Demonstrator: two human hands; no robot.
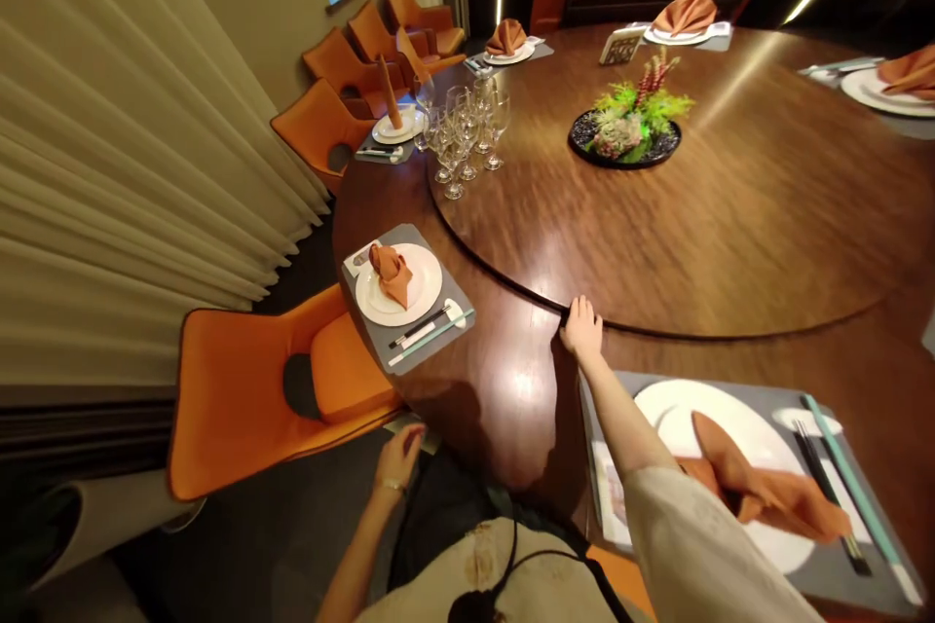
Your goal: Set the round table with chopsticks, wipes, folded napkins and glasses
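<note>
My right hand (582, 329) lies on the near rim of the round wooden turntable (730, 243), fingers stretched over its edge and holding nothing. Below that forearm is a place setting with a white plate (701, 399), a knotted orange napkin (760, 496), black chopsticks (829, 487) and a teal-handled utensil (862, 487), partly covered by my sleeve. My left hand (400, 459), loosely bent with fingers apart, hangs beside the table edge near an orange chair (241, 399). I see nothing held in it.
Several stemmed glasses (467, 131) stand together at the turntable's left. A dark dish (584, 148) bears a flower arrangement (635, 122). Another plate (372, 297) with a folded napkin (392, 274) sits on a grey placemat (449, 341). More settings ring the table; curtains (146, 146) hang left.
</note>
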